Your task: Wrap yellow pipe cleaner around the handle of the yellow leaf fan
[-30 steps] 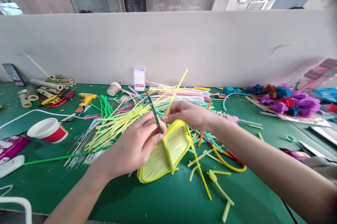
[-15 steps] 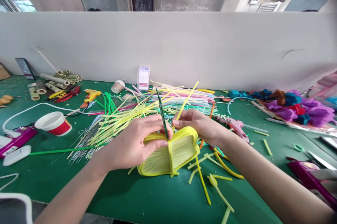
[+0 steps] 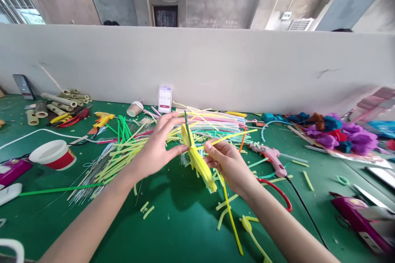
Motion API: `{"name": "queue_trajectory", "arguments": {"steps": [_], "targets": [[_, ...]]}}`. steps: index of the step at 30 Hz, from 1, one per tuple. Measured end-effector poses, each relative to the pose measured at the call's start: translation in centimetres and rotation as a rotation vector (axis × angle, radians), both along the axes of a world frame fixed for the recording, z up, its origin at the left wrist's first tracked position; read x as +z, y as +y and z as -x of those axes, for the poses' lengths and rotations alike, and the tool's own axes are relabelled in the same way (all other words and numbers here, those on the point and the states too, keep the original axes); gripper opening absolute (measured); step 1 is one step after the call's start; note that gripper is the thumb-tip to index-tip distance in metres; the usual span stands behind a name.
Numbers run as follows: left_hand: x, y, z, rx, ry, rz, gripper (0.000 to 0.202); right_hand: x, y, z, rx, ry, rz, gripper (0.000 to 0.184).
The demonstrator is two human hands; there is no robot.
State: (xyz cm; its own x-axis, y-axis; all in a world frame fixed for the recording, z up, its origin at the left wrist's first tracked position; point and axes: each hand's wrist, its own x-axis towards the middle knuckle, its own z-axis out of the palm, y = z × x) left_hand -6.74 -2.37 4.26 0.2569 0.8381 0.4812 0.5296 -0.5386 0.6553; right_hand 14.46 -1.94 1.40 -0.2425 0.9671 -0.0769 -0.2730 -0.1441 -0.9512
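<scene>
Here, the left hand (image 3: 157, 141), grip wide, touches one yellow piece (image 3: 198, 163); the right hand (image 3: 228, 163) pinches one yellow strip (image 3: 236, 135).

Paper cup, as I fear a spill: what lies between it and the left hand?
Thin wires and pale yellow pipe cleaners lie between the paper cup and left hand in the head view.

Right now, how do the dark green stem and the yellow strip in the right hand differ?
The dark green stem is dark, while the yellow strip is bright. The stem stands nearly upright; the strip slants close to level. The right hand's fingers pinch the strip but are clear of the stem. Both are thin and roughly straight.
</scene>
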Motion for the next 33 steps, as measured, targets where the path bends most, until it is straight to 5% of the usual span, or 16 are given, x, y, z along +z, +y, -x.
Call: {"name": "queue_trajectory", "arguments": {"steps": [3,8,13,25,29,33], "targets": [[-1.9,-3.1,-1.7,0.197,-0.318,0.135,0.029,0.0,-0.1,0.6,-0.021,0.027,0.002,0.036],[-4.0,-6.4,-5.5,0.229,-0.330,0.275,0.075,-0.4,-1.0,1.6,-0.044,0.020,-0.056,0.032],[-4.2,-5.1,-6.4,0.340,-0.352,0.143,0.023,-0.3,-1.6,1.5,-0.044,-0.030,-0.163,0.035],[-2.9,-4.9,-5.8,0.277,-0.310,0.047,0.014,-0.2,-3.2,0.2,-0.143,-0.170,-0.322,0.026],[-2.8,-4.7,-5.9,0.266,-0.244,0.011,0.013,0.6,-3.6,-1.0,-0.223,-0.407,-0.510,0.016],[-2.2,-4.5,-6.5,0.233,-0.203,-0.029,0.008,4.1,-3.2,-2.8,-0.230,-0.921,-0.887,0.010]]}}
